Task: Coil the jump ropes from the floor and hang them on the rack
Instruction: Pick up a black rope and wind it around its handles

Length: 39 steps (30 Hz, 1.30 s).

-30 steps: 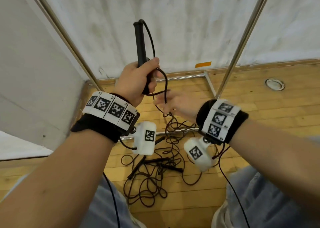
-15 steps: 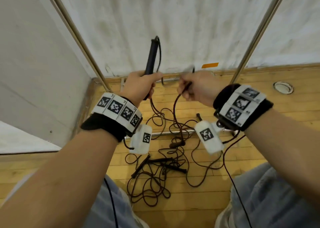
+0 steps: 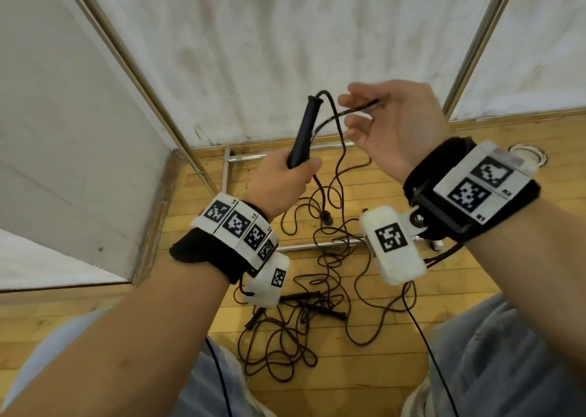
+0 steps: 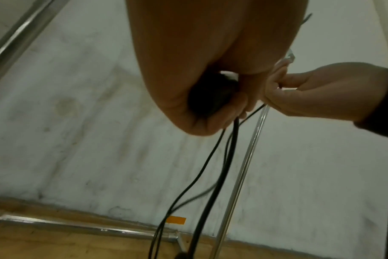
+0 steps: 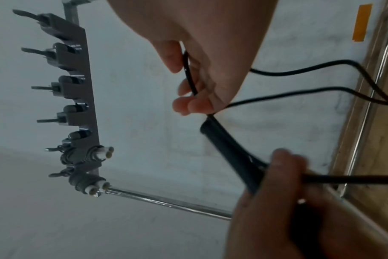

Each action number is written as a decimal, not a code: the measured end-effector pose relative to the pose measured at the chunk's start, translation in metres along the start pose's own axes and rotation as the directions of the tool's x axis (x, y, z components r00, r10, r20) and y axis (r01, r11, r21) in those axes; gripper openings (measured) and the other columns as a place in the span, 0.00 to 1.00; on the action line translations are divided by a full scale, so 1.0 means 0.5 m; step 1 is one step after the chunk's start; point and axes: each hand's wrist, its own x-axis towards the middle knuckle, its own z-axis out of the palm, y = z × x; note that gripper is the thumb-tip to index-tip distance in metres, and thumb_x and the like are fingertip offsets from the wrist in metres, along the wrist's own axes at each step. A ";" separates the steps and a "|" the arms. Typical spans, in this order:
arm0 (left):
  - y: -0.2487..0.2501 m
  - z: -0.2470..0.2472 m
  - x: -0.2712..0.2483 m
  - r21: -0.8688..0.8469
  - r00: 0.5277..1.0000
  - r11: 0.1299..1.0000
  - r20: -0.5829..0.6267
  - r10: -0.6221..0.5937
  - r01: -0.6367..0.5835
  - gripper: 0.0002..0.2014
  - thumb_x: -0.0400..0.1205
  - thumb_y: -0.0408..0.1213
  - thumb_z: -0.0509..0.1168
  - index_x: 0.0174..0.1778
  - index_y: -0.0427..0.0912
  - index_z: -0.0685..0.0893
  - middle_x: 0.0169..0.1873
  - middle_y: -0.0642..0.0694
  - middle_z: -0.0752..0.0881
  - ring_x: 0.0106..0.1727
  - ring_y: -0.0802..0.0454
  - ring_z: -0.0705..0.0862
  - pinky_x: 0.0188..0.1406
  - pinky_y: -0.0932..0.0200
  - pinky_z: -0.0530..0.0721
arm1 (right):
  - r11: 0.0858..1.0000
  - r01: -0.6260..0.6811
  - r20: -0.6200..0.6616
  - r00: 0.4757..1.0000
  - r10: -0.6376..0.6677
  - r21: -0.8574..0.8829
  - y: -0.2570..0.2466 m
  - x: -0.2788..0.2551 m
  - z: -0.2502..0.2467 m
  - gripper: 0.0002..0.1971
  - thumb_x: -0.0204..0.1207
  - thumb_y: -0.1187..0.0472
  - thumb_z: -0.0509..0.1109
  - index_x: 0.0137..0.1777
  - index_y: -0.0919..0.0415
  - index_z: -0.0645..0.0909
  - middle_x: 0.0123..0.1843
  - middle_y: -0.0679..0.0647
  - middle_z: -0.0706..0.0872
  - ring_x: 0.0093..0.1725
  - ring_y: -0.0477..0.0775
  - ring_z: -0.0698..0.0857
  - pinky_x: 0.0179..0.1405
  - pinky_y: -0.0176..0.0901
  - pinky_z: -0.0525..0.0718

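My left hand [image 3: 285, 179] grips a black jump rope handle [image 3: 306, 131] upright at chest height, also seen as the handle [image 5: 228, 150] in the right wrist view. My right hand [image 3: 390, 125] is raised beside the handle's top and pinches the thin black rope [image 3: 361, 107] between curled fingers [image 5: 188, 103]. Rope strands [image 4: 206, 175] hang from both hands to a tangle of black ropes and handles [image 3: 304, 309] on the wooden floor. The grey hook rack [image 5: 75, 112] appears in the right wrist view, with two coiled ropes [image 5: 86, 170] hanging on its end hooks.
Two chrome uprights [image 3: 142, 80] [image 3: 482, 36] of the rack stand rise against a white wall, with chrome base bars [image 3: 285, 153] on the floor. A round floor fitting [image 3: 526, 153] lies at the right. My knees in blue jeans [image 3: 494, 353] frame the rope pile.
My right hand has risen from the floor tangle to the handle's top, drawing rope upward. The left hand tilted the handle slightly rightward and stayed gripping it.
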 end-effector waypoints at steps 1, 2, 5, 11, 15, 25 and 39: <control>0.006 -0.003 0.001 -0.047 0.999 0.999 -0.040 0.008 -0.010 0.10 0.82 0.40 0.67 0.36 0.43 0.77 0.25 0.51 0.75 0.22 0.56 0.73 0.24 0.61 0.74 | 0.986 -0.008 -0.021 1.000 0.005 -0.168 0.012 -0.001 -0.006 0.14 0.69 0.67 0.67 0.54 0.70 0.79 0.52 0.60 0.82 0.36 0.54 0.83 0.32 0.41 0.82; 0.013 -0.007 0.002 -0.101 0.997 0.995 -0.073 0.006 -0.014 0.09 0.82 0.39 0.66 0.37 0.43 0.77 0.25 0.51 0.76 0.21 0.57 0.73 0.22 0.63 0.72 | 0.908 -0.026 -0.018 1.000 0.021 -0.419 0.031 -0.005 -0.011 0.17 0.67 0.68 0.69 0.56 0.69 0.79 0.55 0.59 0.82 0.43 0.54 0.84 0.37 0.44 0.84; 0.029 -0.013 0.004 -0.236 0.996 0.971 -0.087 0.002 -0.023 0.08 0.83 0.35 0.66 0.38 0.42 0.76 0.23 0.51 0.76 0.21 0.56 0.71 0.19 0.64 0.69 | 0.318 0.037 0.103 0.976 0.194 -0.947 0.098 -0.023 -0.020 0.13 0.77 0.57 0.68 0.60 0.58 0.81 0.56 0.55 0.86 0.52 0.53 0.84 0.49 0.47 0.83; 0.026 -0.010 0.001 -0.174 0.990 0.980 -0.122 0.076 -0.097 0.08 0.83 0.39 0.65 0.38 0.44 0.79 0.24 0.51 0.77 0.22 0.56 0.72 0.21 0.64 0.72 | 0.345 0.029 0.108 0.972 0.211 -0.938 0.128 -0.033 -0.047 0.11 0.83 0.57 0.60 0.42 0.53 0.82 0.44 0.52 0.90 0.44 0.53 0.89 0.41 0.39 0.87; 0.012 -0.012 0.003 -0.063 0.997 0.995 -0.011 0.073 -0.073 0.07 0.76 0.42 0.72 0.39 0.45 0.82 0.29 0.50 0.79 0.28 0.55 0.75 0.30 0.61 0.73 | 0.643 -0.030 0.004 0.999 0.052 -0.765 0.090 -0.016 -0.034 0.10 0.84 0.58 0.59 0.45 0.57 0.80 0.41 0.57 0.89 0.38 0.55 0.90 0.36 0.41 0.89; 0.001 -0.017 -0.004 0.098 0.987 0.995 0.160 -0.002 -0.013 0.11 0.72 0.39 0.77 0.45 0.41 0.83 0.35 0.45 0.86 0.26 0.59 0.79 0.29 0.63 0.74 | 0.986 0.073 -0.149 0.984 -0.096 -0.148 -0.003 0.010 -0.003 0.09 0.84 0.63 0.59 0.45 0.65 0.78 0.33 0.58 0.84 0.30 0.54 0.88 0.29 0.40 0.85; 0.026 -0.047 -0.025 0.042 0.973 0.989 0.190 0.132 -0.142 0.04 0.80 0.37 0.69 0.49 0.49 0.83 0.34 0.51 0.88 0.33 0.58 0.87 0.34 0.62 0.87 | 0.610 0.303 0.168 0.949 -0.268 -0.733 0.001 0.012 -0.026 0.27 0.82 0.42 0.54 0.35 0.64 0.78 0.21 0.51 0.78 0.24 0.52 0.79 0.39 0.42 0.80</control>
